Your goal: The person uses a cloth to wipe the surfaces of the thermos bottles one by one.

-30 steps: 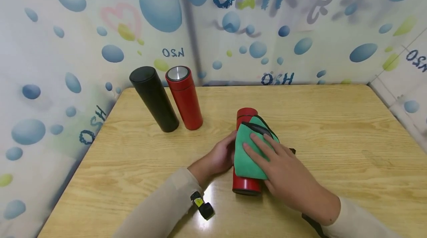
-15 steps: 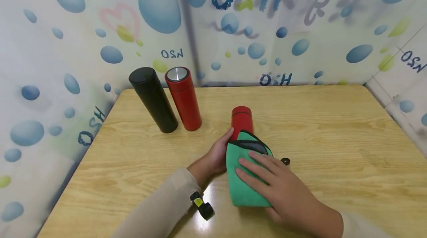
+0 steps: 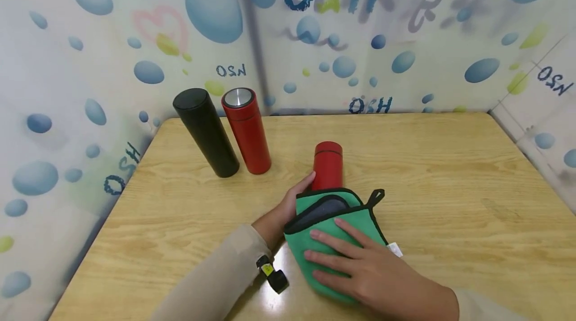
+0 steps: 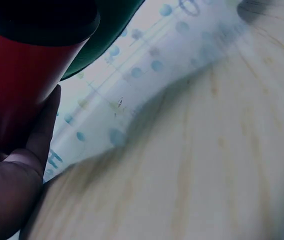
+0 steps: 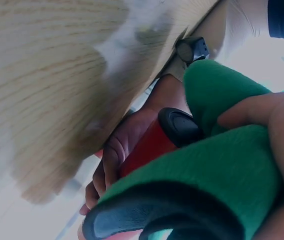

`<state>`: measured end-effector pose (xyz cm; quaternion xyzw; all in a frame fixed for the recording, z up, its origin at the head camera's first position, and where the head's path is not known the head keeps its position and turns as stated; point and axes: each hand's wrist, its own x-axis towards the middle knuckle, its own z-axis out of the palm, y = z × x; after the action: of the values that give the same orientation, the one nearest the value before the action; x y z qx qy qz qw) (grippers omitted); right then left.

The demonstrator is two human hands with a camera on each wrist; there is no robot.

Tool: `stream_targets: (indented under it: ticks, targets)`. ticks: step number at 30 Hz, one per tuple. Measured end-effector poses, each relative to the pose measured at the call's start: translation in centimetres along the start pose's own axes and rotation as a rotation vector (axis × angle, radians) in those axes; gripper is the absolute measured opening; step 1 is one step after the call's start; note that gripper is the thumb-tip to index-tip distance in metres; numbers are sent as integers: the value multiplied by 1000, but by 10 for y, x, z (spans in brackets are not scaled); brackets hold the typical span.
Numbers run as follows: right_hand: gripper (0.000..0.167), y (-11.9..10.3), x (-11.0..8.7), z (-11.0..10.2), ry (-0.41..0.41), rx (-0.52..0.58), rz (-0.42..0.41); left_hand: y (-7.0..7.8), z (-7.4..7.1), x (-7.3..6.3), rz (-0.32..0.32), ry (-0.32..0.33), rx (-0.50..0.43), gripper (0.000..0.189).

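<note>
My left hand grips a red thermos bottle from its left side, the thumb near the upper part. The left wrist view has the red body and black base above that hand. A green cloth with black trim, a hanging loop and a white tag covers the lower bottle in the head view. My right hand spreads its fingers over this cloth. The right wrist view has the right thumb tucked into a fold of it, pinching it. A dark grey inner side shows at the cloth's top edge.
A black thermos bottle and a second red one with a silver top stand upright at the back left of the wooden table. A printed curtain-like wall runs behind the table. A strap camera sits at my left wrist.
My right hand has moved down with the green cloth, which has turned and spread wider, baring the bottle's upper part. My left hand keeps its grip on the bottle. The standing bottles have not moved.
</note>
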<state>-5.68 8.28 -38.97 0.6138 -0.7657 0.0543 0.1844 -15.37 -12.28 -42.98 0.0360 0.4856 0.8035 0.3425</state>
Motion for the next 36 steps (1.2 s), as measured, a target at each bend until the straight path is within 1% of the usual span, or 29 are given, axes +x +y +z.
stream_targets:
  ticks: [3, 5, 9, 11, 14, 17, 20, 21, 22, 24, 25, 27, 28, 31, 32, 34, 36]
  targets:
    - [43, 1, 0, 0, -28, -38, -5, 2, 3, -1, 32, -10, 22, 56]
    - [42, 1, 0, -2, -32, -59, -8, 2, 3, 0, 23, 4, 26, 55]
    - [42, 3, -4, -5, -13, -88, -3, -3, -2, 7, 15, 26, 22, 58]
    - [37, 4, -6, -6, -1, -100, -4, -6, -6, 11, 24, 40, 24, 58]
    - [31, 5, -8, -7, 11, -86, -9, -9, -9, 15, 32, 59, 29, 59]
    - [35, 6, -10, -8, 49, -61, -11, -12, -11, 17, 31, 101, 22, 59]
    - [49, 7, -11, -9, 98, -21, 10, -12, -9, 18, 31, 147, 14, 61]
    - [48, 8, -11, -9, 104, -14, 22, -11, -9, 18, 29, 159, 17, 62]
    - [40, 7, -11, -8, 112, -11, 28, -10, -8, 19, 29, 163, 25, 62]
    - [25, 7, -11, -6, 113, -12, 37, -8, -7, 18, 26, 149, 43, 62]
    - [25, 6, -10, -4, 113, -16, 37, -6, -5, 17, 21, 136, 56, 62]
    - [38, 5, -7, -1, 115, -33, 25, -2, -1, 12, 15, 110, 76, 58]
    - [40, 4, -6, 1, 118, -31, 17, 0, 0, 10, 17, 91, 81, 57]
    - [32, 4, -2, 2, 104, 3, 23, 7, 8, 1, 23, 66, 80, 54]
    - [37, 4, -1, 2, 94, 32, 35, 9, 9, -1, 25, 57, 69, 54]
    - [59, 5, 1, 1, 77, 86, 76, 11, 11, -4, 23, 27, 27, 58]
    - [75, 8, 1, 1, 84, 128, 128, 11, 11, -5, 11, 2, 24, 61]
